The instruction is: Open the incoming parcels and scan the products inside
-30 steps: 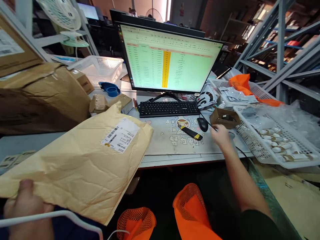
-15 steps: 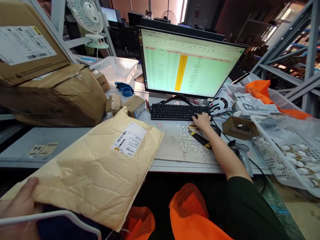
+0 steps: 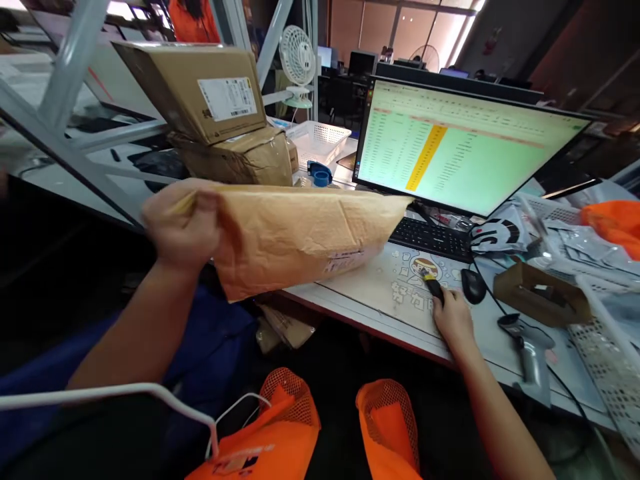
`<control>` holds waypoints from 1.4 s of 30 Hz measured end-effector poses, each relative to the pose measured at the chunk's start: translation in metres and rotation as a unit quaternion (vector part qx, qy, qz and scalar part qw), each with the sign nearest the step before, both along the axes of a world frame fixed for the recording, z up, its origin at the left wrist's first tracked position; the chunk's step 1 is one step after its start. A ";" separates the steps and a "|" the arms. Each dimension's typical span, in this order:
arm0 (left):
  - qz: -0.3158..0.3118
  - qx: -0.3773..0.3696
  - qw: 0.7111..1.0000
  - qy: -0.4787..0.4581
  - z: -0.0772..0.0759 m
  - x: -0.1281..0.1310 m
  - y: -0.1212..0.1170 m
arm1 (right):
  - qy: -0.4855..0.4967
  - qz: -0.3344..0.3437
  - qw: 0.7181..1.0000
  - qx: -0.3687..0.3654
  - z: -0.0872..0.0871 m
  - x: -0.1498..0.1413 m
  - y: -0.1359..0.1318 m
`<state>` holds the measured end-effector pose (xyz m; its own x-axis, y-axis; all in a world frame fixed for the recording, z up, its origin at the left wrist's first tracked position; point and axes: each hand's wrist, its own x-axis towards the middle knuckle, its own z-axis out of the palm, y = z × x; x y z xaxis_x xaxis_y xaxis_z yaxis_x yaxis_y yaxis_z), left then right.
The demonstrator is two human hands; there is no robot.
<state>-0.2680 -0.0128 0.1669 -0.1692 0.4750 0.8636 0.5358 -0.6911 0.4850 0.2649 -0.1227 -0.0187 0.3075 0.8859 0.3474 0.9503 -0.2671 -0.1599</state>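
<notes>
My left hand (image 3: 183, 223) is closed on one end of a big tan padded envelope (image 3: 300, 230) and holds it up off the desk, tilted, with its white label facing down toward the desk mat (image 3: 395, 293). My right hand (image 3: 454, 319) rests on the mat with its fingers on a black and yellow utility knife (image 3: 431, 283), just left of the black mouse (image 3: 473, 285). Whether the fingers grip the knife I cannot make out.
A monitor (image 3: 460, 150) with a green spreadsheet stands behind a black keyboard (image 3: 430, 237). Brown cartons (image 3: 210, 87) are stacked at the back left. A small open box (image 3: 543, 293), a barcode scanner (image 3: 530, 347) and white baskets (image 3: 605, 333) lie to the right. Orange mesh bags (image 3: 385, 427) sit below.
My left hand has lifted the envelope off the desk and swung it up to the left. My right hand left the keyboard and came back onto the knife. My view turned left.
</notes>
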 end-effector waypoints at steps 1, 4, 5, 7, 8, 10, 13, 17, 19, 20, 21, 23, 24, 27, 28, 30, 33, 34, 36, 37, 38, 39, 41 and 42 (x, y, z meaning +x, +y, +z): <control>-0.011 0.027 0.999 0.017 0.004 0.007 -0.001 | 0.017 0.012 0.998 0.058 0.006 0.000 -0.005; -0.034 0.078 0.994 0.066 0.010 0.031 -0.014 | 0.035 0.071 0.965 0.249 0.041 -0.017 -0.028; -0.038 0.086 0.992 0.083 0.011 0.040 -0.021 | 0.031 0.109 0.948 0.298 0.058 -0.030 -0.038; -0.050 0.113 0.986 0.114 0.013 0.056 -0.040 | 0.021 0.213 0.914 0.345 0.092 -0.065 -0.058; -0.060 0.127 0.981 0.132 0.015 0.064 -0.050 | 0.017 0.270 0.900 0.341 0.108 -0.085 -0.066; -0.083 0.149 0.970 0.172 0.018 0.078 -0.069 | 0.009 0.356 0.883 0.305 0.134 -0.125 -0.075; -0.121 0.179 0.950 0.225 0.021 0.093 -0.090 | -0.009 0.394 0.882 0.258 0.156 -0.162 -0.074; -0.182 0.263 0.905 0.281 0.015 0.091 -0.097 | -0.010 0.342 0.919 0.196 0.161 -0.128 -0.052; -0.183 0.274 0.906 0.264 0.009 0.082 -0.092 | -0.006 0.227 0.959 0.168 0.154 -0.077 -0.038; -0.174 0.255 0.919 0.245 0.006 0.076 -0.089 | -0.001 0.145 0.977 0.158 0.149 -0.048 -0.033; -0.158 0.223 0.936 0.222 0.003 0.071 -0.085 | 0.010 0.069 0.987 0.147 0.141 -0.019 -0.028; -0.114 0.137 0.967 0.180 0.000 0.061 -0.080 | 0.048 -0.037 0.992 0.115 0.120 0.027 -0.023; -0.089 0.093 0.978 0.165 0.000 0.057 -0.078 | 0.068 -0.071 0.991 0.086 0.108 0.042 -0.022; -0.028 0.007 0.990 0.142 0.008 0.042 -0.078 | 0.100 -0.109 0.989 -0.026 0.075 0.046 -0.023; -0.017 -0.013 0.990 0.142 0.013 0.037 -0.079 | 0.097 -0.111 0.988 -0.055 0.069 0.036 -0.023; -0.015 -0.050 0.982 0.184 0.027 0.025 -0.080 | 0.080 -0.087 0.991 -0.059 0.068 0.000 -0.020; -0.024 -0.095 0.936 0.339 0.056 0.015 -0.078 | 0.058 0.099 0.992 0.061 0.095 -0.076 -0.010; -0.017 -0.109 0.909 0.402 0.066 0.017 -0.075 | 0.053 0.193 0.973 0.112 0.110 -0.104 -0.004; -0.006 -0.164 0.841 0.515 0.085 0.030 -0.067 | 0.033 0.324 0.928 0.181 0.140 -0.155 0.009; -0.013 -0.206 0.802 0.561 0.093 0.040 -0.061 | 0.024 0.356 0.913 0.196 0.154 -0.177 0.016; -0.032 -0.250 0.764 0.594 0.099 0.052 -0.054 | 0.015 0.372 0.906 0.202 0.165 -0.195 0.024; -0.056 -0.289 0.735 0.611 0.102 0.065 -0.047 | 0.008 0.378 0.903 0.203 0.173 -0.209 0.032; -0.102 -0.325 0.714 0.612 0.103 0.088 -0.031 | -0.003 0.380 0.905 0.190 0.181 -0.226 0.045; -0.117 -0.325 0.717 0.606 0.101 0.096 -0.025 | -0.009 0.380 0.907 0.181 0.181 -0.230 0.049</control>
